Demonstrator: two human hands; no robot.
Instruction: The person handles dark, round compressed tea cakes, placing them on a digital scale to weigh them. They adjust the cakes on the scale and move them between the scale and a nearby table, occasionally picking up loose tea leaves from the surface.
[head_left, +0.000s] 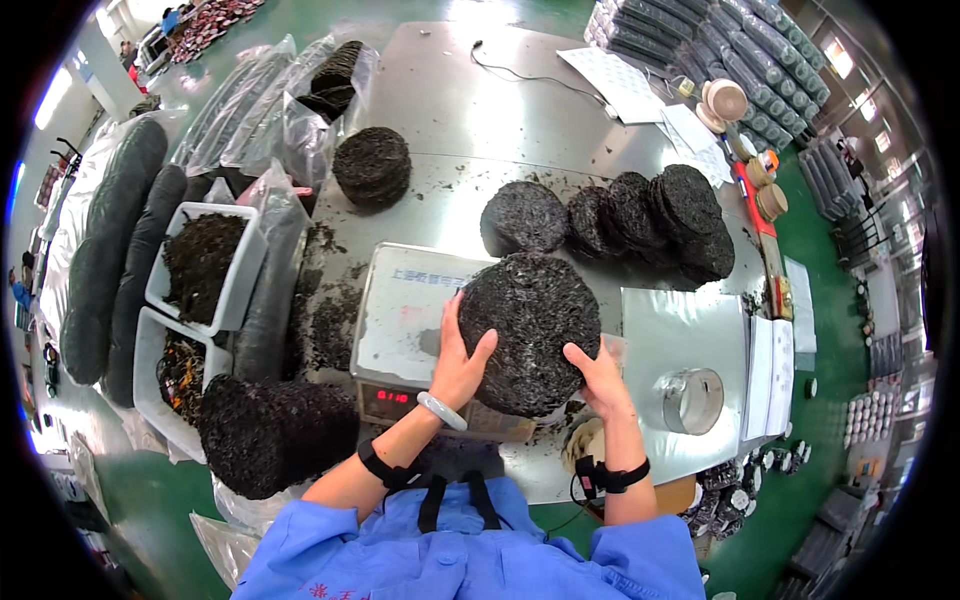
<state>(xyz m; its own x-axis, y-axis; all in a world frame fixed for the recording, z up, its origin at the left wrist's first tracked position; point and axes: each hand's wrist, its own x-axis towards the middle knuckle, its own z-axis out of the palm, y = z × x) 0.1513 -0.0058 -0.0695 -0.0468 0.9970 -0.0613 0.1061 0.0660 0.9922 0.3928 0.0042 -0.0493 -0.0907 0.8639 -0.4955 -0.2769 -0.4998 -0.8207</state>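
Both hands hold a thick, round cake of dark dried seaweed (529, 334) by its edges, one hand on each side. My left hand (461, 364) grips its left edge with the thumb on the near face. On the right edge, my right hand (598, 375) has its thumb up and its other fingers mostly hidden beneath. Behind the cake lies an electronic scale with a pale metal pan (401, 307) and a lit red display. Whether the cake touches the pan cannot be told. Just beyond it is another round seaweed cake (523, 217).
Stacked seaweed cakes (649, 214) lean at the right, with another stack (371, 169) at the back left. A seaweed roll (277, 431) lies near left, beside two white bins (259, 259) of scraps. A clear ring (691, 401) stands on the right of the metal table (442, 82).
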